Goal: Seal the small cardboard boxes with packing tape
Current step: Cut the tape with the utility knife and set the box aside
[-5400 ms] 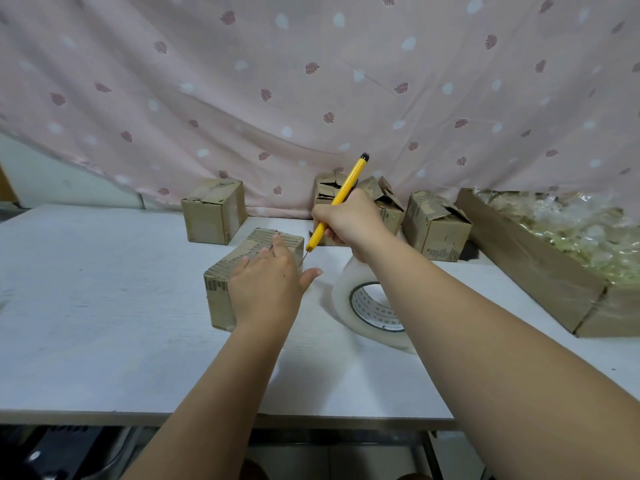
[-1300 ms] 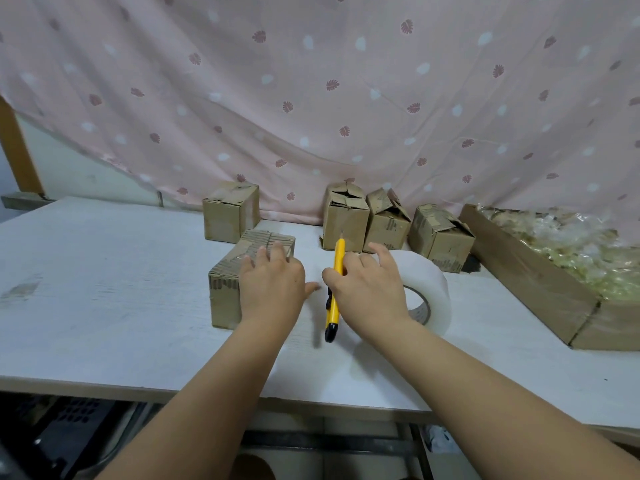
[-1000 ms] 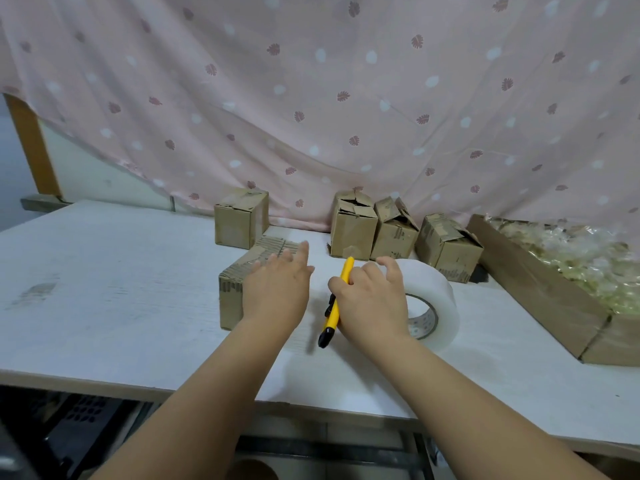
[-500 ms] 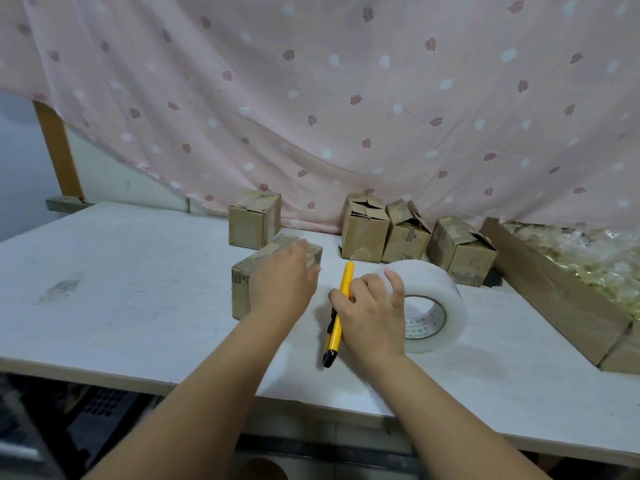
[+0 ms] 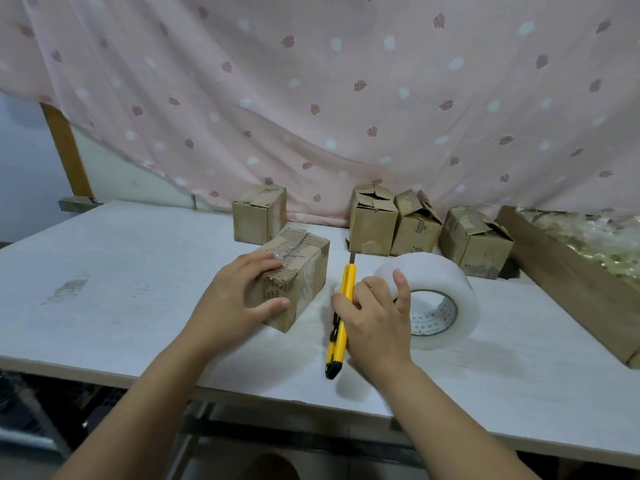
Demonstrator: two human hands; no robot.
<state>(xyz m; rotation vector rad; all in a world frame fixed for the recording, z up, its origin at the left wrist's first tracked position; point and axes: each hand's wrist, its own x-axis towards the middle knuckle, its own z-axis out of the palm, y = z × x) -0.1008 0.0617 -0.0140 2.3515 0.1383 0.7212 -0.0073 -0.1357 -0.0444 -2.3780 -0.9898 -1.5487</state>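
Observation:
A small cardboard box (image 5: 304, 268) with clear tape across its top lies on the white table (image 5: 138, 271). My left hand (image 5: 235, 299) grips its near end, fingers on top and thumb against the side. My right hand (image 5: 375, 320) holds a yellow utility knife (image 5: 343, 306) that lies on the table, blade pointing away from me. Its index finger touches the large roll of clear packing tape (image 5: 446, 299), which stands on edge just to the right.
One small box (image 5: 259, 216) stands at the back behind the taped one. Three more boxes (image 5: 415, 226) with loose flaps line the back right. A long cardboard tray (image 5: 561, 275) of plastic-wrapped items lies at the far right. A pink curtain hangs behind.
My right hand has brought the knife down from the box onto the table beside the tape roll. My left hand has slid from the box top to grip its near end.

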